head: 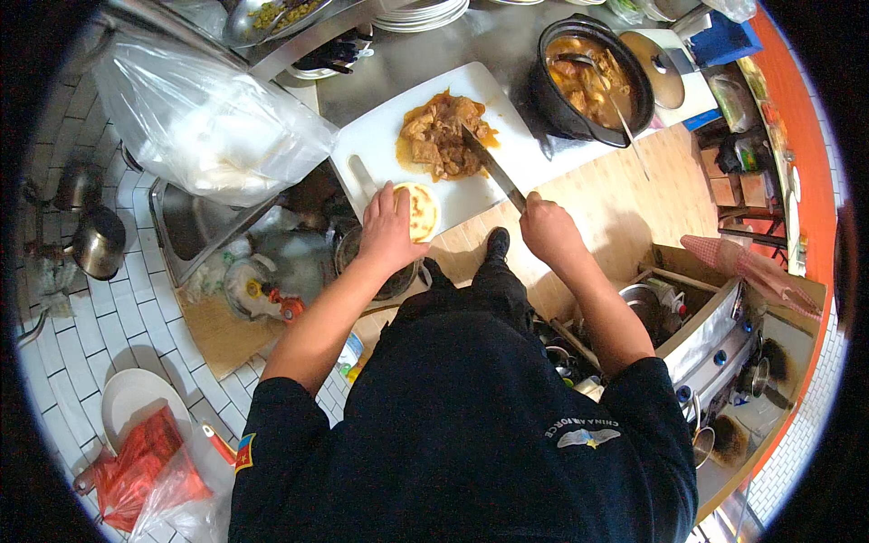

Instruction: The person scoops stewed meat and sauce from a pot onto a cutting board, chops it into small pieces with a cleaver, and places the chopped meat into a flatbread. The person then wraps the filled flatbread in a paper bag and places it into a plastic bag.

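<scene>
My left hand (392, 234) rests over the left side of a round browned flatbread (422, 212) at the near edge of a white cutting board (475, 81). In my right hand (550, 227) is the handle of a knife (499, 173), whose blade reaches up and left into a heap of chopped stewed meat (441, 136). Brown sauce spreads around the meat on the board. Whether my left fingers grip the bread or only lie on it, I cannot tell.
A black pot (546, 88) of stew with a ladle (614, 105) stands right of the board, near a round lid (652, 68). A clear plastic bag (224, 122) hangs at the left, by a metal sink (193, 224). Stacked white plates (421, 17) stand behind.
</scene>
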The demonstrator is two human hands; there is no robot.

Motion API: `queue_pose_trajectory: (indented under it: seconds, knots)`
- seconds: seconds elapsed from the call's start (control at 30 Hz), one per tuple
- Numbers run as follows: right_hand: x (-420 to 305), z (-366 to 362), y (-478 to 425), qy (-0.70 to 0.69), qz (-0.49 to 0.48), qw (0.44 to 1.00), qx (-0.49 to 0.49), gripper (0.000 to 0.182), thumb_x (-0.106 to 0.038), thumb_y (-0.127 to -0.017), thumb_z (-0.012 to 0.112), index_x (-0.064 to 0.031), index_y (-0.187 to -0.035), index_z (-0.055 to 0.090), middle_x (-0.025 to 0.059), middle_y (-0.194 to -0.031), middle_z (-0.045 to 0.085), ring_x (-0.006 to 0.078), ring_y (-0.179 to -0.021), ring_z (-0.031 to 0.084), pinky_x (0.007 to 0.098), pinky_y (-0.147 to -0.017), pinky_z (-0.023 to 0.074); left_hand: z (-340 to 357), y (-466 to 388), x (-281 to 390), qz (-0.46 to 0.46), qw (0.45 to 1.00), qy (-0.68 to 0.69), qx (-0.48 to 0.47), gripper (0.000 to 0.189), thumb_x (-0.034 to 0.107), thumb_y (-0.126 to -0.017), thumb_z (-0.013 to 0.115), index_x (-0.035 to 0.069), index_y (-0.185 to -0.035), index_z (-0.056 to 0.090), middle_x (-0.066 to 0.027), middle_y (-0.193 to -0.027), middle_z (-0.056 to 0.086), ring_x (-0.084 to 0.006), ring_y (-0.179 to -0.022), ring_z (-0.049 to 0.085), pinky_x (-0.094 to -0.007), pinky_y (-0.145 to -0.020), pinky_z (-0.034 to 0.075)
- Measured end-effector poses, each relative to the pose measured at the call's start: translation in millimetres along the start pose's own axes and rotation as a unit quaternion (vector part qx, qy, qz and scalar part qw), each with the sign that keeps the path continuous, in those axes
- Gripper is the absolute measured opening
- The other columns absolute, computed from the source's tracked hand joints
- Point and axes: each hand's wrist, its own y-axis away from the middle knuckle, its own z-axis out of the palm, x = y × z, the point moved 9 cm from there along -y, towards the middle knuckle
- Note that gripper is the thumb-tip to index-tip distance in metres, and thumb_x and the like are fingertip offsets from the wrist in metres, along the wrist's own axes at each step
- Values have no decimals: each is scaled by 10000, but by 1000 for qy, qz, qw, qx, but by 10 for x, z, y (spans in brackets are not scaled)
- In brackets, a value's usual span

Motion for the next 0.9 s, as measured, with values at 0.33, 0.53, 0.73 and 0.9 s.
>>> queue_pose_trajectory:
  seconds: [0.33, 0.53, 0.73, 0.9]
  knots:
    - [859, 222, -108, -367, 107, 924, -22, 202, -129, -859, 497, 71, -882, 520, 195, -606, 575, 268, -477, 594, 377, -499, 484, -63, 37, 48, -56, 998, -10, 27, 965, 310, -569, 831, -31, -1320, 331, -256, -1378, 290, -409, -1295, 296, -462, -1083, 268]
    - [845, 477, -338, -425, 100, 887, -149, 193, -137, -881, 478, 52, -880, 516, 130, -592, 566, 233, -471, 585, 384, -488, 485, -39, 41, 47, -74, 996, 4, 42, 973, 318, -566, 833, -27, -1324, 329, -262, -1379, 293, -412, -1286, 305, -463, -1073, 276]
    - [257, -32, -288, -42, -111, 993, -18, 164, -132, -852, 491, 30, -828, 506, 271, -700, 600, 426, -646, 605, 488, -604, 501, -45, 15, 40, -62, 997, 6, 50, 946, 332, -574, 825, -31, -1307, 350, -272, -1369, 312, -413, -1279, 319, -470, -1066, 286]
    - [51, -527, -349, -65, -92, 993, 39, 139, -103, -823, 512, 36, -832, 511, 263, -680, 603, 430, -644, 613, 483, -607, 516, -57, 34, 3, -43, 997, 10, 55, 919, 342, -589, 815, -44, -1295, 369, -266, -1359, 336, -405, -1275, 332, -469, -1064, 291]
